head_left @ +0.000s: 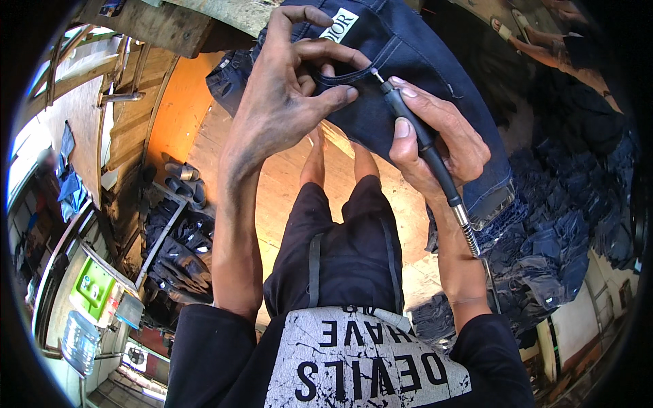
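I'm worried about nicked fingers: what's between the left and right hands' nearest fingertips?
In the head view, the slim bit of the black handheld tool, with dark denim behind it.

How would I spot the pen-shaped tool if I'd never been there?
Find the dark blue denim garment near the top. The right hand holds the tool over it. It's the only black stick with a coiled silver tail.

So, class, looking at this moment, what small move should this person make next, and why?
Probably ease the left hand back slightly, because its index finger reaches right beside the tip of the pen-shaped tool, which the right hand grips at the dark garment.
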The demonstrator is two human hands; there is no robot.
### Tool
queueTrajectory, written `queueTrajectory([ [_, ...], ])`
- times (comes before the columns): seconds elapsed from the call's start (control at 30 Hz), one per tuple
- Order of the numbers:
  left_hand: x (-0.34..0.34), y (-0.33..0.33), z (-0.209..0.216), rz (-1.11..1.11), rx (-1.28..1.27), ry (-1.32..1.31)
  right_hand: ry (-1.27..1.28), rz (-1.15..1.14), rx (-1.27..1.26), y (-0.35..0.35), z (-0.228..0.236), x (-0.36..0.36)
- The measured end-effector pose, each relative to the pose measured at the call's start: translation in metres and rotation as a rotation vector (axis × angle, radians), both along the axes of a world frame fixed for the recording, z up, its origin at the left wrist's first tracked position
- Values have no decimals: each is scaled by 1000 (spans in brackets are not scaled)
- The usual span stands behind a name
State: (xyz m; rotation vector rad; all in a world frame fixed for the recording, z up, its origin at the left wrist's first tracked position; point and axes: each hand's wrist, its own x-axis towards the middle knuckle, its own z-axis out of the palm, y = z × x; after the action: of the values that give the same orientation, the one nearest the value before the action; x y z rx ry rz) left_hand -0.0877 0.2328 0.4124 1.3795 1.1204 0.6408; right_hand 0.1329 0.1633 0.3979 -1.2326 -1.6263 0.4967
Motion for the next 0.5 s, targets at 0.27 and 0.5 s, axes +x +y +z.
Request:
queueTrajectory([
  [0.27, 0, 2, 2, -26, -10, -26, 37, -42, -64, -2, 6, 1],
  [0.5, -1, 1, -5, -34, 72, -20, 101, -17, -45, 2, 1, 4],
])
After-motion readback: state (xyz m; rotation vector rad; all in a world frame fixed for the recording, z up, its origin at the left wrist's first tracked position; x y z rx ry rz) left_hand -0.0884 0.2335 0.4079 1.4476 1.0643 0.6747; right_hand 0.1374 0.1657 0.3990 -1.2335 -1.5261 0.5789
